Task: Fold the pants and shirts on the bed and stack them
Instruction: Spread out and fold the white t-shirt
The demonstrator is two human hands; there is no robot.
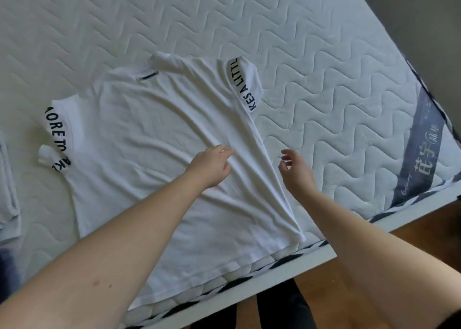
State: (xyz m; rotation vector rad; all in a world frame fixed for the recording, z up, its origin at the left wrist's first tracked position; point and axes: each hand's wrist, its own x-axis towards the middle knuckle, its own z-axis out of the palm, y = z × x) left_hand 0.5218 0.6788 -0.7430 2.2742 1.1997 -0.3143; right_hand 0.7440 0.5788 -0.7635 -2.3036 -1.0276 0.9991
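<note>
- Head view shows a white shirt (159,134) spread flat on the bed (324,61), collar toward the far side, hem along the near edge where the person stands.
- Its long axis runs from the near edge up and slightly left toward the collar, so the shirt lies straight ahead of both arms.
- Left hand (212,166) rests on the shirt's body, right of centre, fingers fairly straight and pressing the cloth; it grips nothing.
- Right hand (295,171) hangs just past the shirt's right side edge, over the bare mattress, fingers loosely curled and apart, holding nothing. Whether it touches the bed I cannot tell.
- That right side seam lies between the two hands, nearer the right one. Judging from this, the next move is likely a lengthwise fold, with the right hand taking the right side and sleeve (245,84) over toward the middle.
- Shirt looks thin and soft, with shallow wrinkles fanning out from under the left hand. Both short sleeves carry black lettering on their bands; the left sleeve (58,134) has a curled corner.
- Another pale folded piece of cloth (8,186) lies at the far left edge of the bed, well apart; what it is cannot be told.
</note>
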